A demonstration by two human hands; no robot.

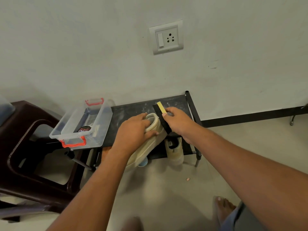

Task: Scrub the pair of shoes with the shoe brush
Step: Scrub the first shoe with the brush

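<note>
Head view! What does the left hand (133, 130) hold?
— A cream shoe (147, 150). Its fingers curl tight round one end, and the thumb presses on the side.
And the right hand (178, 122)?
— Its fingers and thumb clamp on the shoe brush (160, 116). The black bristles touch the shoe's sole edge, right between the two sets of fingers. The yellow back sticks out past the right fingertips.
Where is the other shoe (175, 150)?
— Lower down, under the right fingers, on the bottom shelf of the black rack (126, 110).
What sits beside the left fingers?
— A clear box with red handles (83, 124), on the rack top, out past the left hand. A brown chair (25, 147) stands farther that way.
</note>
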